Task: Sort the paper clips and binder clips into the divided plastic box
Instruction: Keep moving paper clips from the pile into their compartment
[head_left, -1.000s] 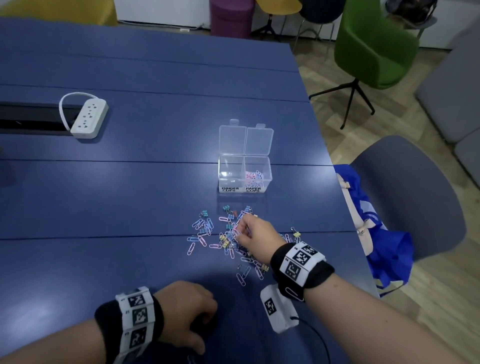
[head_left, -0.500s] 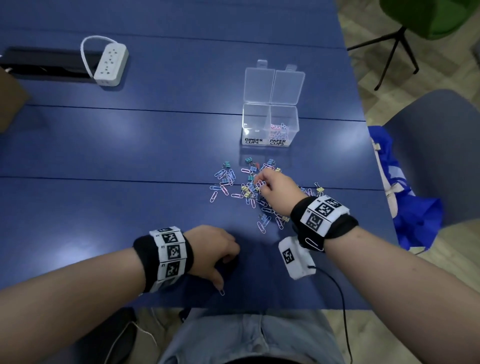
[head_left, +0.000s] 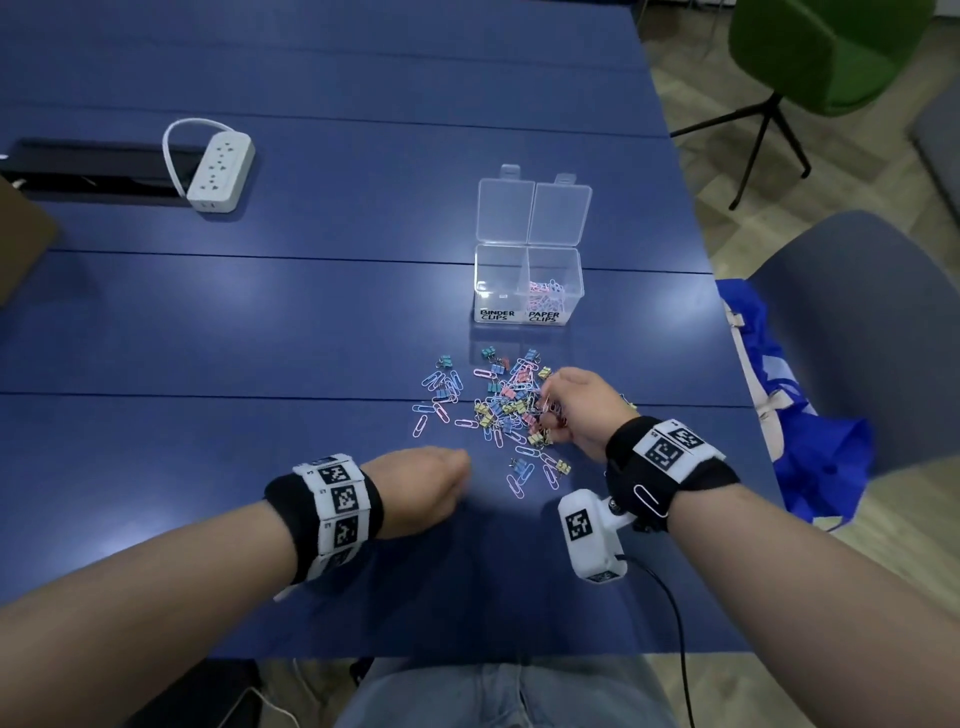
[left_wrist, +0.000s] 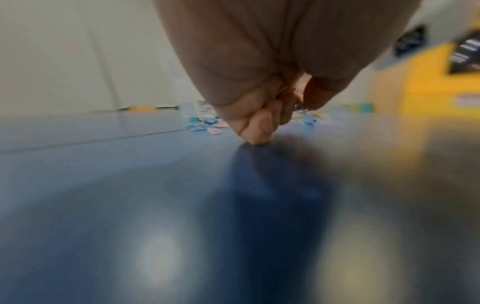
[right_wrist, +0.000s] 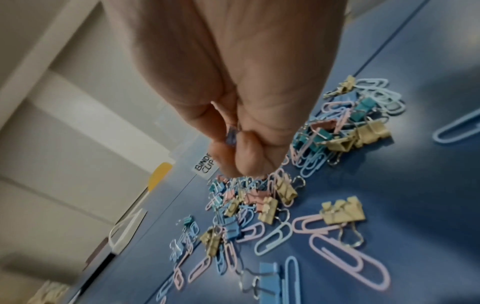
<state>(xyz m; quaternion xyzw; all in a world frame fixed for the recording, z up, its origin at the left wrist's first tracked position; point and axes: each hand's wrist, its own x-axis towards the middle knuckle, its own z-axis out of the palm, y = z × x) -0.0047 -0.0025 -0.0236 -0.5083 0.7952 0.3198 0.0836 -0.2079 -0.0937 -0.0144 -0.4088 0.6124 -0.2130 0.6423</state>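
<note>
Though open, box (head_left: 496, 280) crosswise, front nearward.

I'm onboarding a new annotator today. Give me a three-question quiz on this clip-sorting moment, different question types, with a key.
1. True or false: the compartment labelled BINDER CLIPS in the divided plastic box already holds a pile of clips.
2. Multiple choice: the right hand is
A. resting flat on the box lids
B. over the loose pile of clips, fingers curled around small clips
C. holding the power strip
3. Fill in: the left hand rests on the blue ____, fingers curled.

Key:
1. False; only the PAPER CLIPS side shows clips.
2. B
3. table
</note>
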